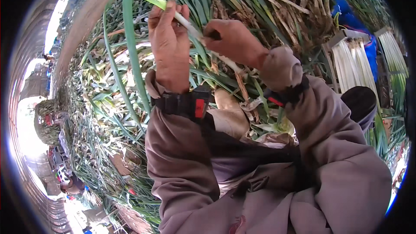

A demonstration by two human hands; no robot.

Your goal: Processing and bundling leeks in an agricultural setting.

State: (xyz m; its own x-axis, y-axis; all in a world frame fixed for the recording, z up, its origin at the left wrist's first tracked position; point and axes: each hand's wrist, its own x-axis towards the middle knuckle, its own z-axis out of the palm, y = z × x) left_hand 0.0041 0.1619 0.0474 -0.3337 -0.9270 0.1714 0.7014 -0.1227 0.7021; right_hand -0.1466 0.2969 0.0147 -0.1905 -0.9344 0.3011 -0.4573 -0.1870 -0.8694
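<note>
My left hand [170, 42] grips a long green onion [186, 24] around its stalk, with the thumb on top where the white shaft turns green. The leaves of this onion run off past the top edge. At the lower, root end of the same stalk, the curled fingers of my right hand [232, 40] are closed and pinch it; the fingertips are partly hidden. Beneath both hands lie loose green leaves and stripped peelings [208, 71]. Untrimmed onions with dry brown outer leaves [292, 22] lie heaped beyond my right hand.
At the right, a wooden frame [327, 63] holds peeled white onion stalks [352, 65], and a second bundle [393, 52] stands beyond it. Blue cloth [351, 16] lies beside the frame. Peelings [107, 104] cover the ground at left. A person [71, 187] is far off at lower left.
</note>
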